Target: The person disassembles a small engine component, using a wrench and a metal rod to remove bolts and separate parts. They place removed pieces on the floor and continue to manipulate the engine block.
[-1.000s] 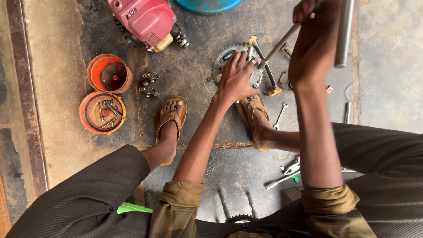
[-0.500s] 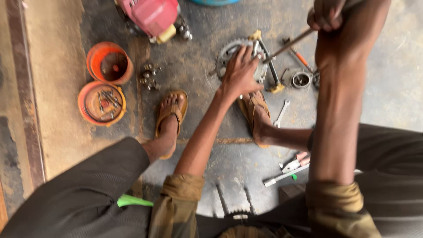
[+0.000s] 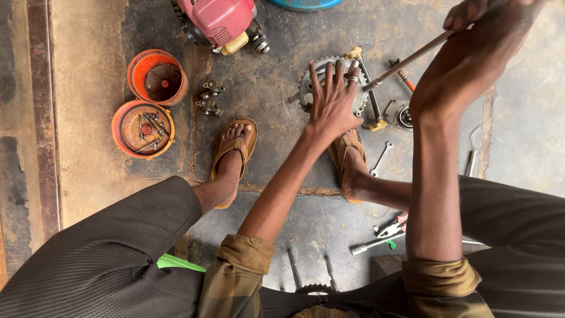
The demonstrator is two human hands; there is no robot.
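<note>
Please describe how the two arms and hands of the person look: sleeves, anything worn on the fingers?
Both forearms are bare. The olive-brown sleeves are rolled up above the elbows. The left hand wears a ring on one finger. The right hand is partly cut off by the frame; no ring or glove shows on it.

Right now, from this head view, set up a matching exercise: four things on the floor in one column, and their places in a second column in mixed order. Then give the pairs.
Things:
1. Toothed gear wheel
2. Small spanner
3. Red engine
4. Orange tub of bolts

Places:
A. At the top edge of the picture, above the two orange tubs
B. Under the spread left hand
C. Far left, beside the sandalled foot
D. On the floor just right of the other sandal, below the gear

Pairs: 1-B, 2-D, 3-A, 4-C
</note>
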